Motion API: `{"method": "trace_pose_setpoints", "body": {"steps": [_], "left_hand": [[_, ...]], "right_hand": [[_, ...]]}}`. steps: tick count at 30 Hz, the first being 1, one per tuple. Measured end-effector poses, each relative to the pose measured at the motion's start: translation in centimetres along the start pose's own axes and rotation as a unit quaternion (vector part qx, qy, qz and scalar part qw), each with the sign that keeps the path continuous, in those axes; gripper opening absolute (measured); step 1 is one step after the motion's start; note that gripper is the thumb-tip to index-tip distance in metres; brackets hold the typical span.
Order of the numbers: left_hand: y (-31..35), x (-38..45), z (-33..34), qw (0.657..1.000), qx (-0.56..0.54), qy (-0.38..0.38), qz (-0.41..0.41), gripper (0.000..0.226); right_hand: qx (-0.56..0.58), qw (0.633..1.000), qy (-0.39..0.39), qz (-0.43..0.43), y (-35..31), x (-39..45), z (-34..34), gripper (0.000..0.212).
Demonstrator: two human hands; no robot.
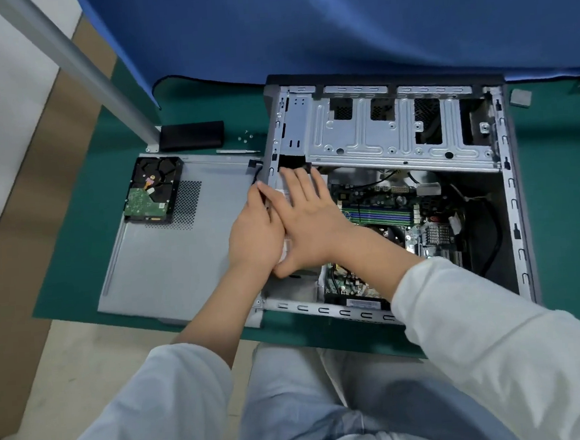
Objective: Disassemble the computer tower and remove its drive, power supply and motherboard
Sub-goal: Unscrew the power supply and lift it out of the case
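Observation:
The computer tower (512, 204) lies open on its side on a green mat (78, 262). My right hand (311, 225) lies flat, fingers straight, on top of the grey power supply (295, 286) in the case's left end. My left hand (255, 234) reaches over the case's left wall, and its fingers curl onto the power supply's edge, partly hidden under my right hand. The green motherboard (384, 209) with its cables sits inside, right of my hands. A hard drive (151, 195) lies circuit side up on the removed side panel (181, 261), left of the case.
The empty metal drive cage (396, 133) spans the far side of the case. Beyond the side panel are a screwdriver (237, 151), loose screws (245, 137) and a black box (191, 135). A metal pole (75, 66) slants at far left. A blue cloth (337, 27) hangs behind.

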State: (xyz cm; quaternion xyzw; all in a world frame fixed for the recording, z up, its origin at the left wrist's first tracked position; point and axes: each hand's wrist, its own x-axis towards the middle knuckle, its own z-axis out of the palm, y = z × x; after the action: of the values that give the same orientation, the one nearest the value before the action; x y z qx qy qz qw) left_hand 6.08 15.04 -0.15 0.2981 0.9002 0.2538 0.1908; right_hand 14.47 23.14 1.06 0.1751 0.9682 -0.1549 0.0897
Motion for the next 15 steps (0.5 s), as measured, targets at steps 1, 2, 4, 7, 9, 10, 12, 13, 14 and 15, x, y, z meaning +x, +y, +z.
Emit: {"method": "trace_pose_setpoints", "body": {"steps": [1, 2, 4, 7, 9, 10, 12, 13, 14, 15], "left_hand": [[0.07, 0.05, 0.01, 1.0, -0.007, 0.0, -0.005, 0.042], [0.1, 0.12, -0.01, 1.0, -0.012, 0.0, -0.009, 0.044], [0.15, 0.2, 0.0, 1.0, -0.011, -0.001, -0.012, 0.045], [0.34, 0.21, -0.08, 1.0, -0.001, -0.007, -0.016, 0.044], [0.46, 0.22, -0.19, 1.0, 0.009, -0.012, -0.017, 0.047], [0.58, 0.24, -0.26, 1.0, 0.013, -0.014, -0.014, 0.048], [0.77, 0.2, -0.46, 1.0, 0.018, -0.017, -0.01, 0.048], [0.8, 0.18, -0.54, 1.0, 0.018, -0.019, -0.01, 0.047], [0.77, 0.16, -0.61, 1.0, 0.018, -0.021, -0.01, 0.046], [0.73, 0.15, -0.66, 0.999, 0.018, -0.025, -0.011, 0.045]], "right_hand": [[0.002, 1.0, 0.006, -0.001, 0.22, -0.19, 0.09, 0.129], [0.003, 1.0, 0.009, -0.001, 0.41, -0.36, 0.15, 0.129], [0.003, 1.0, 0.011, 0.001, 0.65, -0.61, 0.27, 0.129], [0.001, 1.0, 0.013, 0.003, 0.47, -0.65, 0.21, 0.129], [0.003, 1.0, 0.013, 0.002, 0.43, -0.65, 0.08, 0.128], [0.003, 1.0, 0.015, 0.003, 0.51, -0.69, 0.04, 0.128], [0.003, 1.0, 0.015, 0.003, 0.59, -0.81, 0.04, 0.129], [0.002, 1.0, 0.015, 0.003, 0.53, -0.8, 0.07, 0.129], [0.002, 1.0, 0.017, 0.004, 0.42, -0.74, 0.07, 0.129], [0.003, 1.0, 0.016, 0.004, 0.33, -0.69, 0.02, 0.129]]}}
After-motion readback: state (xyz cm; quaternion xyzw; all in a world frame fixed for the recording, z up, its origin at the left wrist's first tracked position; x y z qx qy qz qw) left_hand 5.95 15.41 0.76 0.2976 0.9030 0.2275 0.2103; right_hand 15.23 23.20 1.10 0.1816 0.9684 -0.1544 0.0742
